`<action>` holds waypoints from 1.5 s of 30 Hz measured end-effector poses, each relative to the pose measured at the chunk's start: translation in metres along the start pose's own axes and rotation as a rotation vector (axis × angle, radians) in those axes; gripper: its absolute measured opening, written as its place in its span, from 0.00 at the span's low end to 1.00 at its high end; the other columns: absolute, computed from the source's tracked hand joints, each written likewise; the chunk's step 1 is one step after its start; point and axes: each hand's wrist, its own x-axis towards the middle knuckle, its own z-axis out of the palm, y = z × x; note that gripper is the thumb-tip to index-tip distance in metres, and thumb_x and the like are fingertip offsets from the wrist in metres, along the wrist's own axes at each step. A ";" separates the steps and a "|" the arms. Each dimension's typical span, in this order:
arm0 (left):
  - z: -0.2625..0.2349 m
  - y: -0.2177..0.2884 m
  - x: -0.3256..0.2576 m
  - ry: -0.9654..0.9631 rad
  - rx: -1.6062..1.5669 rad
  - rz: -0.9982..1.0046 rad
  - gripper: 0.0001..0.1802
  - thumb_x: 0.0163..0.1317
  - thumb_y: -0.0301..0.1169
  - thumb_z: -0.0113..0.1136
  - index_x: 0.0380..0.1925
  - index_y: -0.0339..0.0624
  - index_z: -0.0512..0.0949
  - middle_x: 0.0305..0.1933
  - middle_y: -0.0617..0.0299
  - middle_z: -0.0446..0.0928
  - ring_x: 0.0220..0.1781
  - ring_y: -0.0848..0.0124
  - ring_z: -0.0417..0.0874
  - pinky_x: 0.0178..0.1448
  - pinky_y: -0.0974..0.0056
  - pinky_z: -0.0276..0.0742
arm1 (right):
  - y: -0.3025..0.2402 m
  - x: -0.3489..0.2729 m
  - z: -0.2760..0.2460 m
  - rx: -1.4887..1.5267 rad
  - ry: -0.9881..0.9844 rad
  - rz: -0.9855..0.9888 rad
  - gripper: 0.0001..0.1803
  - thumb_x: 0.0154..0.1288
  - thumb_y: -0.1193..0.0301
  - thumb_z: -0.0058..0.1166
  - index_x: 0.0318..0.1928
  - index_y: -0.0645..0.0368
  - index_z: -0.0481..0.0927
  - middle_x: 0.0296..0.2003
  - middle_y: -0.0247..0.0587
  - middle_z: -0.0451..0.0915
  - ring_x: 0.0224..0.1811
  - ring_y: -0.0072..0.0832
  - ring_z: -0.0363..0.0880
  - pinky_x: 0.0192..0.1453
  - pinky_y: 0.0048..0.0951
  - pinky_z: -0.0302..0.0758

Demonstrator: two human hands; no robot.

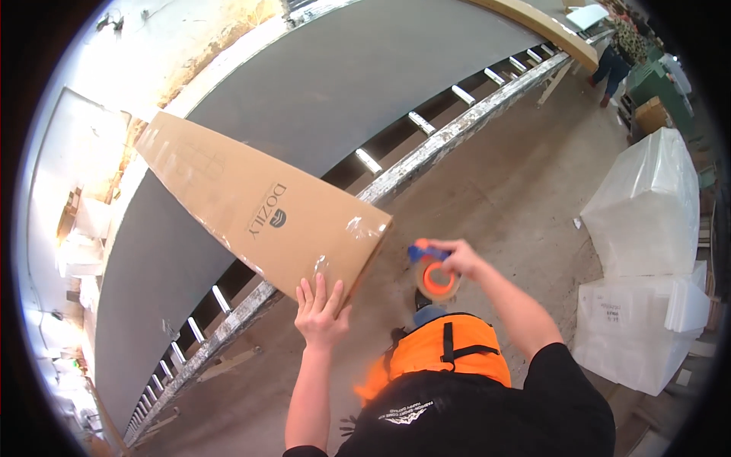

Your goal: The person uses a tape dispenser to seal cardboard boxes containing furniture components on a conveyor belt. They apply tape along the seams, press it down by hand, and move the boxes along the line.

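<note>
I saw a long brown cardboard box (263,199) lying aslant across the grey belt of the conveyor (304,99), its narrow-looking end reaching the far edge and its nearer end jutting past the worn metal near edge. The left hand (323,311) lay open on that jutting end, fingers spread over the cardboard, gripping nothing. The right hand (461,260) was closed around a blue-and-orange tape dispenser (426,252), held just beside the box, beyond the near edge and above the floor (502,183). Another brown box (544,29) lay toward the conveyor's right end, and large plastic-wrapped white bundles (647,204) stood on the right.
</note>
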 end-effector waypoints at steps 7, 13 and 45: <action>-0.005 0.001 -0.001 -0.083 0.013 -0.053 0.37 0.31 0.31 0.79 0.52 0.53 0.85 0.67 0.48 0.73 0.70 0.40 0.69 0.74 0.42 0.65 | -0.122 0.112 -0.071 0.190 -0.364 -0.166 0.41 0.35 0.84 0.48 0.60 0.69 0.78 0.42 0.45 0.84 0.38 0.27 0.83 0.40 0.24 0.80; -0.012 -0.006 -0.007 -0.106 0.032 -0.043 0.36 0.33 0.32 0.79 0.51 0.48 0.85 0.67 0.45 0.72 0.71 0.39 0.68 0.75 0.42 0.63 | -0.074 0.083 -0.045 0.013 -0.636 -0.068 0.40 0.27 0.86 0.55 0.53 0.65 0.84 0.47 0.41 0.86 0.44 0.21 0.82 0.46 0.22 0.78; 0.007 -0.049 0.123 -0.760 0.026 1.557 0.20 0.69 0.44 0.48 0.34 0.53 0.89 0.39 0.66 0.86 0.74 0.61 0.67 0.83 0.43 0.33 | 0.049 -0.107 0.381 0.624 0.418 -0.302 0.40 0.40 0.78 0.58 0.63 0.57 0.78 0.38 0.34 0.86 0.28 0.14 0.78 0.35 0.21 0.79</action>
